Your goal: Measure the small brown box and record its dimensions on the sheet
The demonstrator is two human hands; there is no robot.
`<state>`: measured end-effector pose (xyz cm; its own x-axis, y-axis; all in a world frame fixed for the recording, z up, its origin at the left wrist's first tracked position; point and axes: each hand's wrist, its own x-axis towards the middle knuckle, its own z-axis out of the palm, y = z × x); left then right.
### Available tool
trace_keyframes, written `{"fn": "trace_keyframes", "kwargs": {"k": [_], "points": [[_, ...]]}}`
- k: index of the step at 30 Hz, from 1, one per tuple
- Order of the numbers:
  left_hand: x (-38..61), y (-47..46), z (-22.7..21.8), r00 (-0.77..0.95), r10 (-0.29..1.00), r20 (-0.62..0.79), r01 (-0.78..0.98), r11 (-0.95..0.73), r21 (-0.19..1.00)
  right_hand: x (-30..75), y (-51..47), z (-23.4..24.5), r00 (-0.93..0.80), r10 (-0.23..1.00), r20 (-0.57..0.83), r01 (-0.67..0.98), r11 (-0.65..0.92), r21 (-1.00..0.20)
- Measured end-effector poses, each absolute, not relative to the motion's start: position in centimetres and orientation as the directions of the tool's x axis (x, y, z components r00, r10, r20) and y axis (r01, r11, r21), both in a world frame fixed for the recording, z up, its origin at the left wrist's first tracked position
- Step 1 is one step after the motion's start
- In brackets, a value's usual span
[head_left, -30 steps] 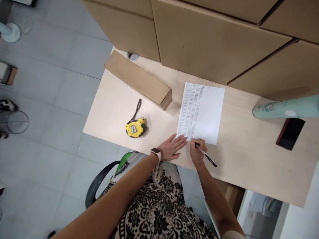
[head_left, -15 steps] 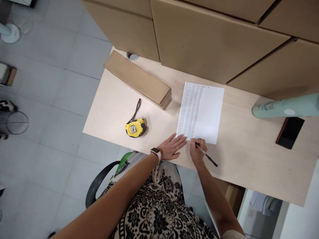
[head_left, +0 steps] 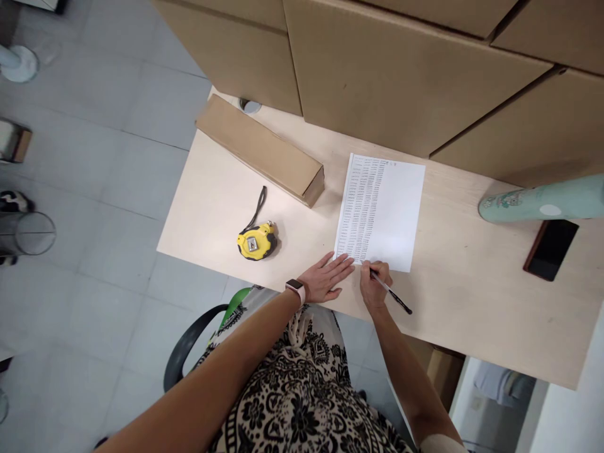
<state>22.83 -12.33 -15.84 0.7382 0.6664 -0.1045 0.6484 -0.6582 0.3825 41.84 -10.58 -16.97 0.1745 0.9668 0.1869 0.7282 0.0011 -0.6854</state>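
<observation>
A white sheet of paper point(head_left: 395, 214) lies on the pale wooden table point(head_left: 453, 277), with columns of small writing down its left half. My left hand point(head_left: 325, 279) rests flat, fingers stretched out, its fingertips on the sheet's lower left corner. Closed around a pen point(head_left: 391, 292), my right hand point(head_left: 374, 282) sits at the bottom edge of the paper. The pen's tip meets the sheet near the last lines of writing; its black end points down to the right. A yellow and black tape measure point(head_left: 255, 241) with a wrist strap lies left of my left hand.
A long cardboard box point(head_left: 264, 148) lies behind the tape measure. Large cardboard boxes point(head_left: 368, 75) stand along the table's back edge. To the right are a mint-green bottle point(head_left: 538, 200) lying on its side and a dark phone point(head_left: 551, 250). A chair armrest point(head_left: 182, 346) is at lower left.
Both hands stay almost exactly where they were, the pen still at the bottom of the sheet. The view has shifted very slightly.
</observation>
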Motion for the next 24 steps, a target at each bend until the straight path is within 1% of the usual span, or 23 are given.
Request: {"fn": "trace_keyframes", "kwargs": {"k": [5, 10, 15, 19, 24], "points": [[22.79, -12.3, -15.76, 0.74, 0.666, -0.099, 0.645, -0.658, 0.388, 41.83, -10.53, -16.84, 0.158, 0.965, 0.208, 0.72, 0.032, -0.693], [22.81, -12.28, -15.76, 0.741, 0.663, -0.111, 0.645, -0.656, 0.392, 41.75, -10.51, -16.8, 0.182, 0.969, 0.169, 0.715, -0.012, -0.699], [22.79, -12.26, -15.73, 0.743, 0.661, -0.106, 0.644, -0.662, 0.383, 41.69, -10.53, -16.8, 0.188, 0.965, 0.185, 0.713, -0.005, -0.701], [22.77, -12.24, -15.64, 0.742, 0.662, -0.104, 0.645, -0.664, 0.379, 41.69, -10.62, -16.8, 0.208, 0.965, 0.158, 0.693, -0.031, -0.72], [22.8, -12.21, -15.57, 0.74, 0.662, -0.114, 0.649, -0.66, 0.379, 41.7, -10.61, -16.84, 0.213, 0.963, 0.165, 0.705, -0.034, -0.708]]}}
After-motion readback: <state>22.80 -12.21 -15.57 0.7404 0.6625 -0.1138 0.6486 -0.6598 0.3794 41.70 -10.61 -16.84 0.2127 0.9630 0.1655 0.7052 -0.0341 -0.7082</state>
